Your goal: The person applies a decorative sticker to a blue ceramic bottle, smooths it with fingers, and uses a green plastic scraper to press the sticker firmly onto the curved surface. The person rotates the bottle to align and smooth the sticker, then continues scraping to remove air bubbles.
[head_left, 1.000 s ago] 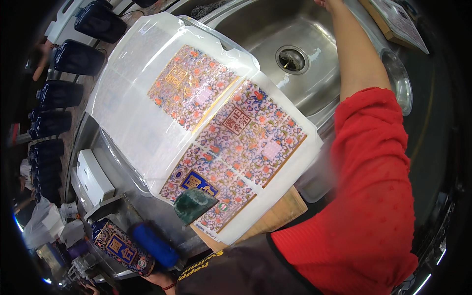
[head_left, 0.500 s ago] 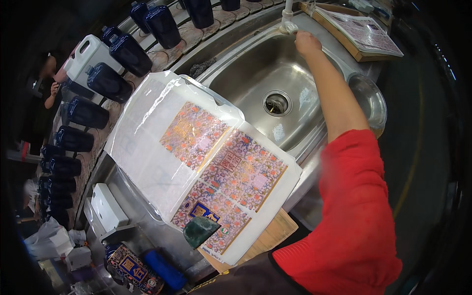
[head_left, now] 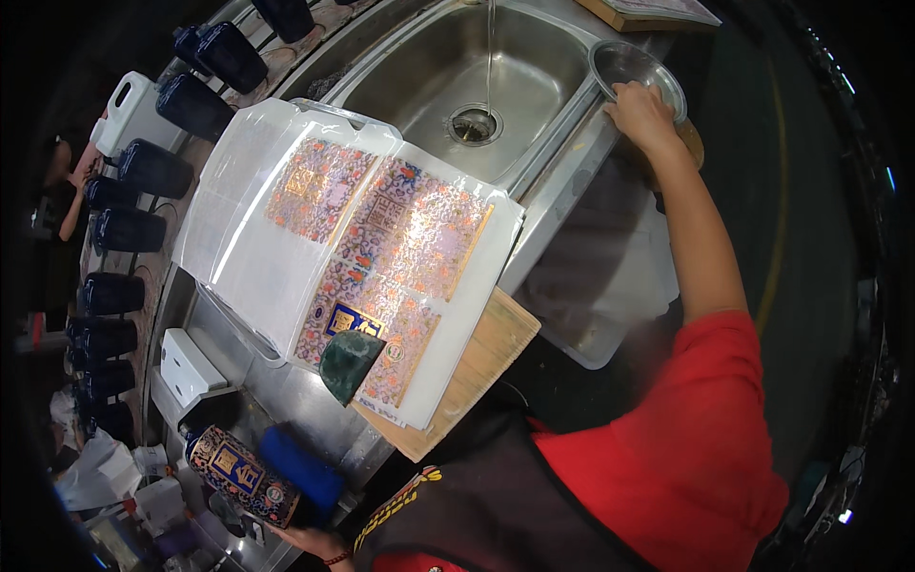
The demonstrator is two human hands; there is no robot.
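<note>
My right hand (head_left: 644, 116) is at the near rim of a round metal bowl (head_left: 629, 62), its fingers curled over the edge. Low in the picture, my left hand (head_left: 313, 542) reaches out with extended fingers beside the base of a patterned bottle (head_left: 243, 477); its fingertips are partly hidden. Between the hands lies a stack of printed floral label sheets (head_left: 419, 229) in a clear tray. A dark green half-round scraper (head_left: 350, 367) rests on the sheets' near corner.
Water (head_left: 490, 57) runs into the steel sink (head_left: 543, 76). A wooden board (head_left: 486, 353) sticks out under the sheets. Several dark blue bottles (head_left: 129, 230) line the left side. A blue cloth (head_left: 303, 472) and a white box (head_left: 191, 367) sit near the patterned bottle.
My right hand has left the faucet and come to the metal bowl. Water now flows into the sink. My left hand has come into view beside the patterned bottle. The view has shifted.
</note>
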